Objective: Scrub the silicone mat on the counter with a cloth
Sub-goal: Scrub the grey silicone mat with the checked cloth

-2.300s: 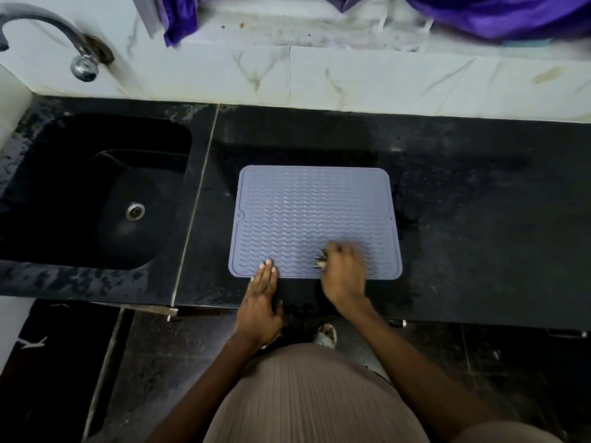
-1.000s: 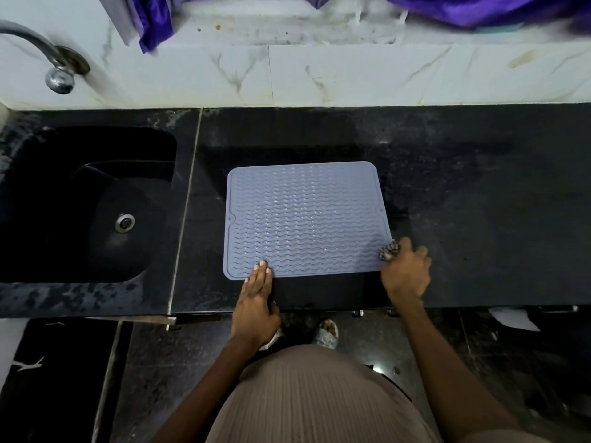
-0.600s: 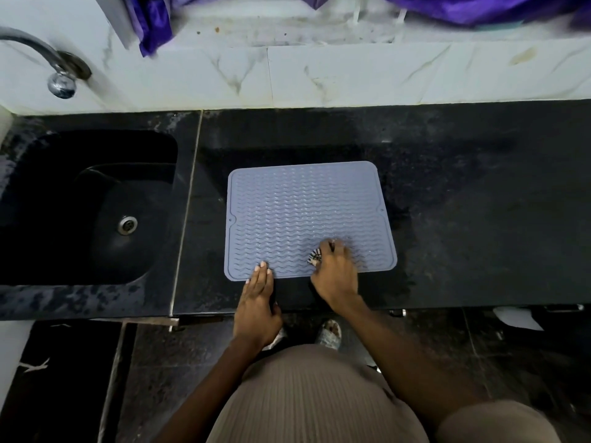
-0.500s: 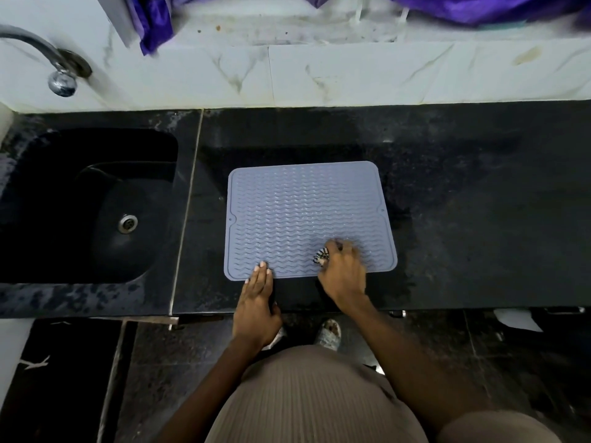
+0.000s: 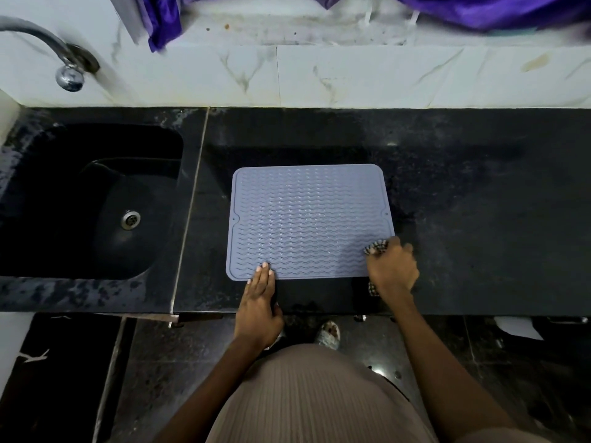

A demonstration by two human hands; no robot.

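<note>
Head view: scrubbing step. Mat (image 5: 308, 220) flat mid-surface (image 5: 479, 203). Right hand (image 5: 392, 269) bunches cloth (image 5: 376, 246) at mat's 4 o'clock corner; left hand (image 5: 258, 302), fingers straight, pins 7 o'clock edge. Next: sweep toward 12, I judge.

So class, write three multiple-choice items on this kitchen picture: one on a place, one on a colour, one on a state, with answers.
1. Where is the sink relative to the mat?
A left B right C behind
2. What colour is the mat?
A red B grey-blue C yellow
3. What is the left hand doing?
A gripping a cup B turning the tap C pressing flat on the mat's near edge

Answers: 1 A, the basin lies left of it. 2 B, its ridged surface is grey-blue. 3 C, straight fingers rest on it, while the right hand holds the cloth.
</note>
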